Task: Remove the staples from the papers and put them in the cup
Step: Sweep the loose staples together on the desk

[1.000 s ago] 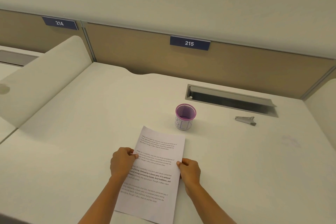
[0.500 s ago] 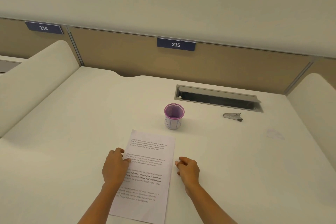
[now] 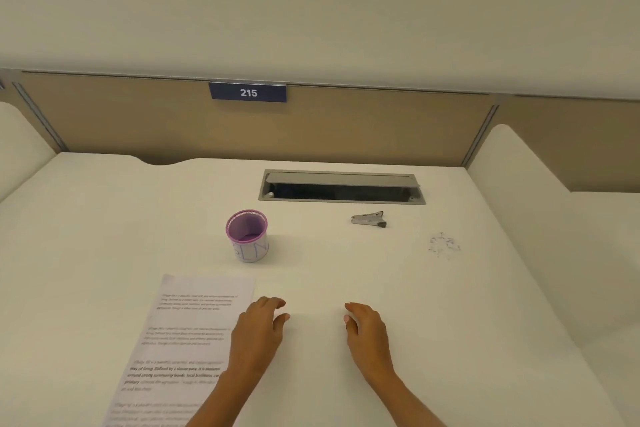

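Observation:
A printed sheaf of papers (image 3: pixel 187 340) lies flat on the white desk at the lower left. My left hand (image 3: pixel 258 329) rests on the desk at the papers' right edge, fingers loose, holding nothing. My right hand (image 3: pixel 367 331) hovers over bare desk a little to the right, also empty. The white cup with a purple rim (image 3: pixel 247 236) stands upright beyond the papers. A grey staple remover (image 3: pixel 369 219) lies to the right of the cup. A small scatter of loose staples (image 3: pixel 443 245) lies further right.
A recessed grey cable tray (image 3: pixel 341 185) is set into the desk behind the staple remover. A tan partition with a blue "215" plate (image 3: pixel 248 92) closes the back. White curved dividers (image 3: pixel 540 191) border the desk on both sides.
Both hands have let go of the papers and shifted right. The view has panned right, so the papers now sit at the lower left and the loose staples have come into view.

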{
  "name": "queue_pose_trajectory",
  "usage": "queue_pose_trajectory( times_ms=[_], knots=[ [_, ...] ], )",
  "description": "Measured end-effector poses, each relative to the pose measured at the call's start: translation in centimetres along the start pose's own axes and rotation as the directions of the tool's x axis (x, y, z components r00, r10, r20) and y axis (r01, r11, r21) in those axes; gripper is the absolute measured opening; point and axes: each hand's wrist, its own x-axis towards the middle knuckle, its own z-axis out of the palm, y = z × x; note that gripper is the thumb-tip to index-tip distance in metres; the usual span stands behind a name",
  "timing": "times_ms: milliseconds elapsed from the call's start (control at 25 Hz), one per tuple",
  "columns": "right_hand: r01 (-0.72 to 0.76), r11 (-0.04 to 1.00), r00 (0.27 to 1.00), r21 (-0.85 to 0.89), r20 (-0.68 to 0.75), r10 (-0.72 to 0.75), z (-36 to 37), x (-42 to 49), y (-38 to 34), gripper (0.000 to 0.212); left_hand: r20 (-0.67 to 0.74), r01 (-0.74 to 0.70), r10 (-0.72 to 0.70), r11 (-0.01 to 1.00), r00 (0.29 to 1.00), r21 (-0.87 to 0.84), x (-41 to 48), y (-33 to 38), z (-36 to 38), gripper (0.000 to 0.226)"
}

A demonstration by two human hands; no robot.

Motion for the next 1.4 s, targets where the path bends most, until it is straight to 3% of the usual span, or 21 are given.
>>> queue_pose_trajectory(
  times_ms=[280,360,480,640,920,1160,1401],
  knots=[
    [0.011,0.93,0.998,-0.368,-0.05,-0.032,-10.0,4.7,9.9,0.064,0.211,-0.302,0.267,0.94,0.94,0.157,2.4,12.2,10.7,0.047],
    [-0.04,0.897,0.995,-0.44,-0.099,-0.005,-12.6,6.2,12.3,0.085,0.312,-0.317,0.243,0.924,0.918,0.214,3.0,14.9,13.2,0.062],
    [-0.105,0.869,0.987,-0.483,-0.16,0.03,-15.4,8.7,15.2,0.099,0.371,-0.292,0.182,0.919,0.911,0.266,4.4,18.2,16.5,0.076],
    [-0.114,0.874,0.985,-0.472,-0.166,0.038,-17.3,11.9,16.4,0.097,0.373,-0.287,0.161,0.905,0.914,0.313,6.7,21.4,19.5,0.084],
    [0.024,0.865,0.99,-0.502,-0.106,-0.089,-16.3,16.6,16.4,0.081,0.365,-0.406,0.279,0.849,0.888,0.339,11.9,24.4,22.3,0.087],
    [0.239,0.851,0.967,-0.467,0.033,-0.253,-17.9,16.6,17.2,0.061,0.41,-0.474,0.331,0.821,0.85,0.319,13.1,24.4,22.4,0.082],
    [0.53,0.687,0.848,-0.497,0.334,-0.412,-21.0,15.8,19.0,0.059,0.423,-0.487,0.332,0.805,0.843,0.339,10.1,22.6,21.1,0.088]
  ],
)
